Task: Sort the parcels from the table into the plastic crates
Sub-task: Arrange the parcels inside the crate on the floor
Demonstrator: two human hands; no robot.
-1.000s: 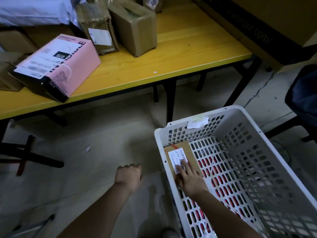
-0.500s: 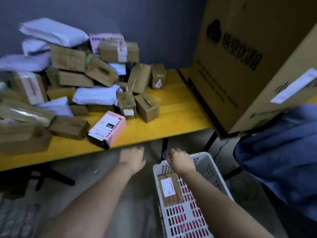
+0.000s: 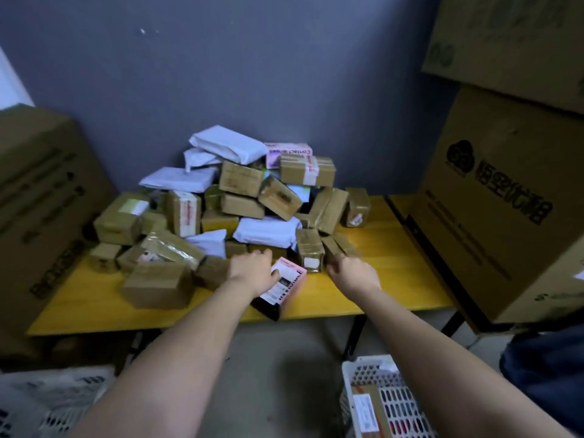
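A heap of brown cardboard parcels and white mailer bags (image 3: 252,197) covers the back of the yellow table (image 3: 388,279). A pink parcel (image 3: 289,286) with a white label lies at the table's front edge. My left hand (image 3: 252,268) holds its far left corner, thumb on the label and fingers curled over the far side. To the right of the pink parcel, my right hand (image 3: 350,273) hovers with loosely curled fingers and holds nothing, close to a small brown box (image 3: 311,251). A white plastic crate (image 3: 349,390) on the floor at lower right holds one labelled brown parcel (image 3: 366,412).
Large cardboard cartons stand at the left (image 3: 41,200) and stacked at the right (image 3: 505,216), hemming in the table. A second white crate (image 3: 63,399) sits at lower left. A dark blue object (image 3: 550,374) is at the right edge. A grey wall stands behind.
My right hand let go of the brown parcel in the crate and rose to the table. My left hand came up from floor level onto the pink parcel. The view lifted from the crate.
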